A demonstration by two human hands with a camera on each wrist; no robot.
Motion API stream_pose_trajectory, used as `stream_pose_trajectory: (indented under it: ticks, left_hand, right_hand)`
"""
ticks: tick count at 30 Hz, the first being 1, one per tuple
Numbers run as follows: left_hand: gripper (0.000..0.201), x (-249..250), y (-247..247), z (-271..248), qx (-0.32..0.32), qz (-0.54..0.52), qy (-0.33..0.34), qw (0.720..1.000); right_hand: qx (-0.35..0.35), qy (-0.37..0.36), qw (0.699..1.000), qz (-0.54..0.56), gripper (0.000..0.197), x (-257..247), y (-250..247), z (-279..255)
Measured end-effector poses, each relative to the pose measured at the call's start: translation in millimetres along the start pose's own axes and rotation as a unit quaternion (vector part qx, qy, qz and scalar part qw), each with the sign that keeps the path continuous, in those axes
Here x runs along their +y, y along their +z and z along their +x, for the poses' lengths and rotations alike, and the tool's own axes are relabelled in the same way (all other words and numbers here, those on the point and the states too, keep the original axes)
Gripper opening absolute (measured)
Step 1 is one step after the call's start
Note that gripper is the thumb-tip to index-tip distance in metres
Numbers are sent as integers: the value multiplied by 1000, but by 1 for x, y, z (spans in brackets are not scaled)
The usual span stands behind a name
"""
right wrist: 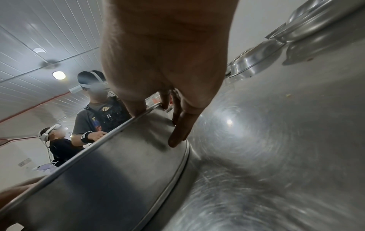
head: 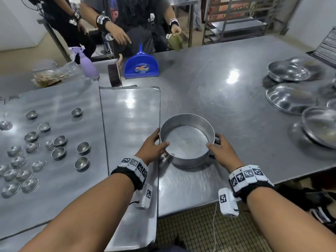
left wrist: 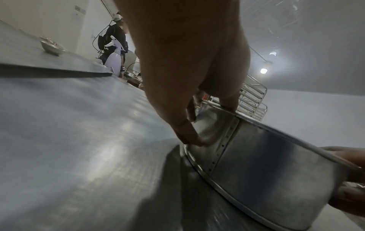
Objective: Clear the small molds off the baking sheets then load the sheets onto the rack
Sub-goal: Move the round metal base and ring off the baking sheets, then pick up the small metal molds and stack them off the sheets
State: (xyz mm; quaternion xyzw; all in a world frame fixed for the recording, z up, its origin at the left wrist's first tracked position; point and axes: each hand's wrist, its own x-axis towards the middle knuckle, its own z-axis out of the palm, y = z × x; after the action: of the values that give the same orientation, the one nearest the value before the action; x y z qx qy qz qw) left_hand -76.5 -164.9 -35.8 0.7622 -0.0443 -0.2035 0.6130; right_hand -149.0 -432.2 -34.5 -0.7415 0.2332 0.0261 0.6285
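Silver metal, blue and lilac accents

Silver molds (head: 82, 147) and bench (head: 227, 106); blue dustpan (head: 141, 65); lilac spray bottle (head: 89, 67) far left.

A steel table (head: 209, 91) is carrying two baking sheets (head: 54, 160) lying side by side at its left, a round pan (head: 187, 155) just right of them, a blue dustpan (head: 141, 67), a brush (head: 114, 73), a lilac spray bottle (head: 89, 67) and shallow metal dishes (head: 291, 99) at the right.

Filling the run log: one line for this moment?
both hands: left hand, right hand grip round pan | small molds on left baking sheet
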Motion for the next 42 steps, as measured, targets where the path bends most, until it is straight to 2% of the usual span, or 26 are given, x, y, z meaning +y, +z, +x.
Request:
stream_pose_trajectory:
  ticks: [3,7,12,18,22,25,27,29,33,38,42]
  left_hand:
    - [71,2,2,5,15,1,-6,1000]
    - [65,2,2,12,71,-3,-5,997]
    - [68,1,1,21,122,41,-7,992]
    - [59,6,-4,30,122,69,-4,990]
    - [57,13,-7,29,120,112,-10,986]
    - [51,12,-12,19,159,139,-14,977]
    - [43,8,-20,7,182,169,-18,969]
    - [34,3,-34,-7,204,198,-20,959]
    - [23,-8,-75,-41,265,222,-37,938]
    - [9,-12,-137,-84,346,222,-63,910]
    - [17,-31,-190,-119,387,248,-98,882]
  right_hand:
    - [-1,-4,1000,-9,51,2,-3,5]
    - [3,-16,999,-28,57,3,-2,11]
    - [21,-25,998,-48,55,-6,6,16]
    - [20,-24,996,-84,56,-11,9,24]
    - [3,-16,980,-197,61,-23,7,25]
    - [73,-79,954,-278,69,-36,10,18]
    - [122,-166,935,-288,59,-47,22,12]
    - [129,-234,922,-278,44,-58,43,8]
    - [32,-296,914,-274,27,-75,106,-1]
    - [-117,-303,897,-299,30,-81,192,-13]
    - [-200,-299,872,-333,32,-84,254,-30]
